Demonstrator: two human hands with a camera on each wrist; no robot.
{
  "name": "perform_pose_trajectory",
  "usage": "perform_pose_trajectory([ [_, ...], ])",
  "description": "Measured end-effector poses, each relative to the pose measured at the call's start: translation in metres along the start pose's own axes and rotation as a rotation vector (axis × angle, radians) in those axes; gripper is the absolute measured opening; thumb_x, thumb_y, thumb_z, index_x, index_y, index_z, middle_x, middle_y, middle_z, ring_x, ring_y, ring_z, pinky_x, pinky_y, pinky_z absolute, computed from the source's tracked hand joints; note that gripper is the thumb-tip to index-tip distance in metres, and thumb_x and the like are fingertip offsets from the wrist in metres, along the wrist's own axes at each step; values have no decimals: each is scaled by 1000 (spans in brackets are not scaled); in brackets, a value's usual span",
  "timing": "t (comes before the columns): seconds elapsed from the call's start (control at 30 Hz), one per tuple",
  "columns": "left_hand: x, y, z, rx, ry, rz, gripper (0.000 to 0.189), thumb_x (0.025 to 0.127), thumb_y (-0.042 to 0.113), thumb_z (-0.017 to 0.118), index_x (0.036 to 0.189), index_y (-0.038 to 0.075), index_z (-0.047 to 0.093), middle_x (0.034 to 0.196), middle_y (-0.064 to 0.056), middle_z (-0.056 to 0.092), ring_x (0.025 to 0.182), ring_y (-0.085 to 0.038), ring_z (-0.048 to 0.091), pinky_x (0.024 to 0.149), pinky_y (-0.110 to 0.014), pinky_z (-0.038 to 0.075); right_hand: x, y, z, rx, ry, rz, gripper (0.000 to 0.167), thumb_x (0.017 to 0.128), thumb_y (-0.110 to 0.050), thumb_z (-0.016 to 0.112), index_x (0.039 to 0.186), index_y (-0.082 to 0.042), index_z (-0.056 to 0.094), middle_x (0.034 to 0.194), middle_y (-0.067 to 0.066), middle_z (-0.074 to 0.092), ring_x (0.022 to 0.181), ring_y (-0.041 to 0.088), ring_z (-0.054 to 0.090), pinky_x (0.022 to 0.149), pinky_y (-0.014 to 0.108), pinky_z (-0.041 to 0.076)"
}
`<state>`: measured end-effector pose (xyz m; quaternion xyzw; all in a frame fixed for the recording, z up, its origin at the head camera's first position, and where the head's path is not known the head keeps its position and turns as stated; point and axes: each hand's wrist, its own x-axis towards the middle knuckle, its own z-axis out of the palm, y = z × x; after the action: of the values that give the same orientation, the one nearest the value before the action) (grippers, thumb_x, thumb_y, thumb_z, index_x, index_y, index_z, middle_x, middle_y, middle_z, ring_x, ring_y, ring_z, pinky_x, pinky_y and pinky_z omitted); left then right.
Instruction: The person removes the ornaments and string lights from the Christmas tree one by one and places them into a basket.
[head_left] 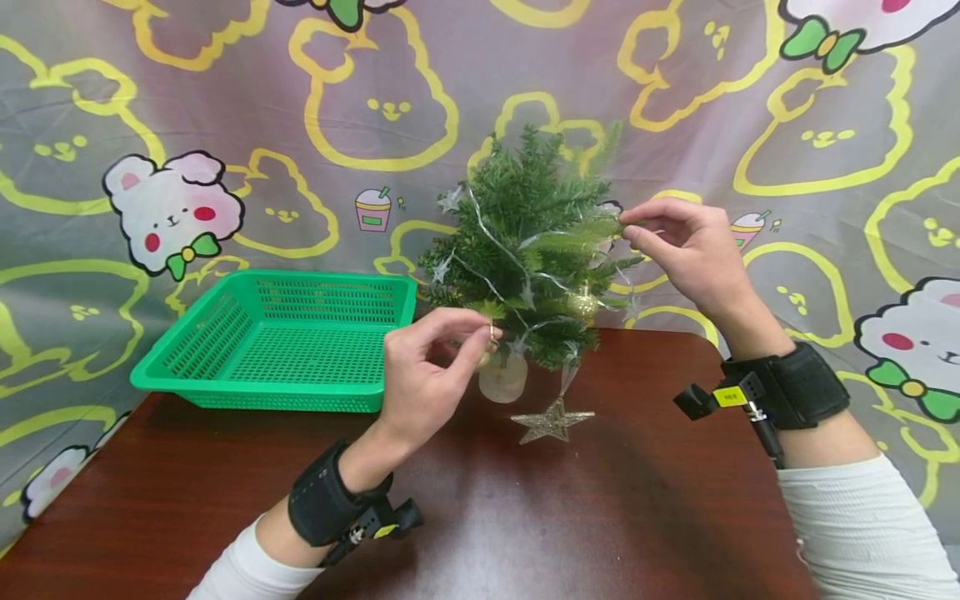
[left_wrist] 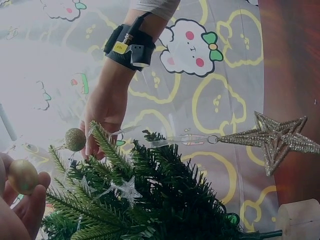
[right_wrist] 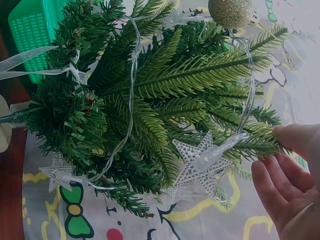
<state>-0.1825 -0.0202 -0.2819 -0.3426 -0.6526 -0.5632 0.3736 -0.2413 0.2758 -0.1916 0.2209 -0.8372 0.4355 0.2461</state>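
Note:
A small artificial Christmas tree [head_left: 525,192] stands in a pale base [head_left: 502,379]. Between thumb and index finger my left hand [head_left: 423,371] pinches the gold loop of a smooth gold ball ornament [left_wrist: 23,176], low at the tree's left front. On the other side my right hand [head_left: 693,250] pinches the tip of a green branch [right_wrist: 262,137]. A glittery gold ball [head_left: 582,302] hangs among the right branches. From a ribbon low on the tree hangs a glittery gold star [head_left: 553,421]. Clear string lights with star-shaped covers [right_wrist: 204,159] wind round the branches.
Left of the tree, a green perforated plastic basket [head_left: 262,392] stands on the dark brown table [head_left: 600,517]. Close behind hangs a grey cloth [head_left: 525,67] printed with cartoon bears and rabbits. Both wrists wear black straps with small cameras.

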Motion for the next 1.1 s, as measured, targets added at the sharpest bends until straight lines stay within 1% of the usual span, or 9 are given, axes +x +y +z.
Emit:
perform_pose_trajectory([
  [0.2,0,-1,-2,0,12,12,7,85,0,72,91,3,73,82,-11,76,65,-8,69,52,-19,51,0,1,2,23,-1,-11,21,94,-13,67,112,-2,71,95,-9,70,84,3,69,75,13,52],
  [0.4,0,-3,-4,7,8,23,8,85,-1,72,91,2,73,82,-11,76,62,-9,67,51,-19,49,1,2,2,13,9,-5,22,93,-14,68,112,-3,71,92,-12,71,81,3,69,72,14,51],
  [0.5,0,-4,-7,18,17,27,8,85,-1,72,92,2,73,82,-11,76,60,-8,64,50,-19,48,1,2,2,15,10,-2,22,93,-14,68,112,-3,71,92,-12,71,81,3,69,71,14,51],
  [0.77,1,-8,-19,40,44,28,6,86,-2,71,91,1,72,81,-13,75,56,-5,61,48,-17,44,3,4,3,43,17,-11,22,93,-12,68,111,-1,71,92,-11,71,82,4,69,74,13,52],
  [0.87,2,-10,-23,53,44,19,6,86,-2,70,92,0,72,81,-13,75,58,-5,62,49,-16,43,3,4,2,53,19,-13,22,93,-11,68,111,0,71,94,-10,71,84,4,70,76,13,53],
  [0.97,3,-11,-27,64,43,12,7,87,-3,70,93,0,72,82,-13,75,62,-5,64,52,-16,45,3,4,2,55,15,-9,22,93,-12,67,112,0,71,95,-10,71,85,3,70,77,13,53],
  [1.1,3,-12,-31,81,56,13,7,87,-3,70,93,0,72,83,-13,75,66,-4,66,54,-15,47,3,4,2,50,9,-9,22,93,-12,67,112,0,71,95,-11,72,84,3,70,77,13,53],
])
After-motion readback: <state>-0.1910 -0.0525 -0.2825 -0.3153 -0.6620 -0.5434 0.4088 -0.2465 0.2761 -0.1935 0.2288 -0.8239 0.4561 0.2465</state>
